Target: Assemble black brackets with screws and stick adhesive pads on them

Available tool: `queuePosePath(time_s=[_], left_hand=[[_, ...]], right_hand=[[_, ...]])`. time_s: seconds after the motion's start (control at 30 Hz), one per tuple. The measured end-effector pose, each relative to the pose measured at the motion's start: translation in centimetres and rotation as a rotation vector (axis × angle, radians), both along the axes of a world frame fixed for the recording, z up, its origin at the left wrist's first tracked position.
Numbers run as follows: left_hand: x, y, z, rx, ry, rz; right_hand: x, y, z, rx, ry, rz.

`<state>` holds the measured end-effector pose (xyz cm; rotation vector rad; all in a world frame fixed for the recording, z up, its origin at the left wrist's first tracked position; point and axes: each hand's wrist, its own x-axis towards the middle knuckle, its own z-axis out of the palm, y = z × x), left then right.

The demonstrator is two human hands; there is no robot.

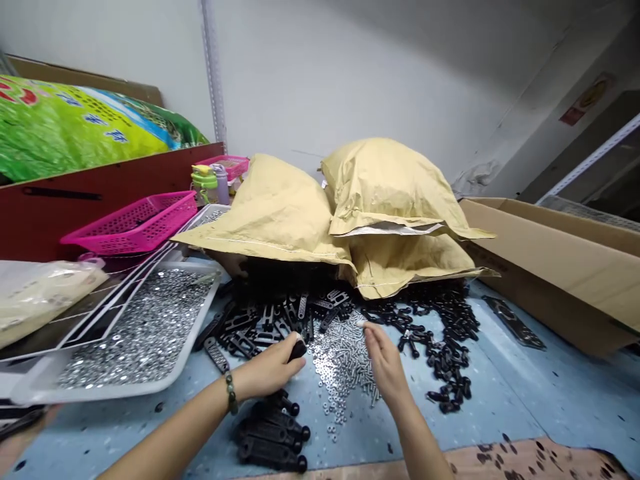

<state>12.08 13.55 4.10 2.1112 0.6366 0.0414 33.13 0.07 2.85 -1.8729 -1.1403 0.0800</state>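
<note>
Pale wall (280, 80) rises behind a blue work surface (500, 400), where a heap of silver screws (347, 340) lies spread out, small metal rings (333, 400) scattered along its near-left edge. Far to the left of the heap, beyond a pink basket (135, 223), rests a bright green bag (80, 130); closer to the heap on that side stands a white tray (123, 391) full of tiny shiny metal pieces. Flat black parts (245, 330), some of them slotted, crowd the heap's far-left edge. Just left of the heap, the left hand (273, 365) (a beaded bracelet (231, 393) circles its wrist) has its fingers curled around a black piece (298, 351). Black ball-ended arms (270, 437) lie side by side to the heap's near left, while yellowish paper sacks (395, 180) bulge behind it. At the heap's right edge, the right hand (383, 360) has thumb and forefinger drawn together; I cannot tell whether they pinch anything. Small black fittings (450, 353) spread right of the heap, and a cardboard box (550, 267) stands farther right.
</note>
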Motion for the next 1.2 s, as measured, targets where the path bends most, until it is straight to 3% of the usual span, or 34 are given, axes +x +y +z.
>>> queuePosePath(time_s=[0.13, 0.23, 0.37, 0.47, 0.63, 0.73, 0.87, 1.07, 1.2], left_hand=[[-1.1, -1.6, 1.8, 0.141, -0.059, -0.014], [-1.7, -2.6, 2.5, 0.26, -0.079, -0.04], [-2.1, -3.0, 2.6, 0.43, -0.087, -0.043], [-2.4, -2.9, 2.8, 0.474, -0.092, -0.061], [-4.9, -1.3, 3.0, 0.483, -0.064, 0.049], [-7.1, -0.1, 1.9, 0.413, -0.038, 0.177], [-8.2, 0.0, -0.5, 0.279, -0.043, 0.167], [-7.7, -0.7, -1.7, 0.222, -0.035, 0.167], [-9.3, -0.2, -1.9, 0.204, -0.025, 0.207]], right_hand=[[-7.2, 1.3, 1.2, -0.09, 0.15, 0.196], [-9.3, 2.7, 2.0, -0.17, 0.076, 0.216], [-9.8, 4.0, 2.6, -0.233, 0.069, 0.177], [-10.2, 4.3, 3.0, -0.26, 0.087, 0.187], [-9.9, 2.5, 2.7, -0.261, 0.128, 0.271], [-9.2, 0.5, 0.9, -0.341, 0.035, 0.387], [-9.4, -0.8, -1.2, -0.414, -0.123, 0.519], [-9.5, -0.7, -1.5, -0.357, -0.259, 0.554], [-9.3, -0.7, -1.8, -0.257, -0.308, 0.625]])
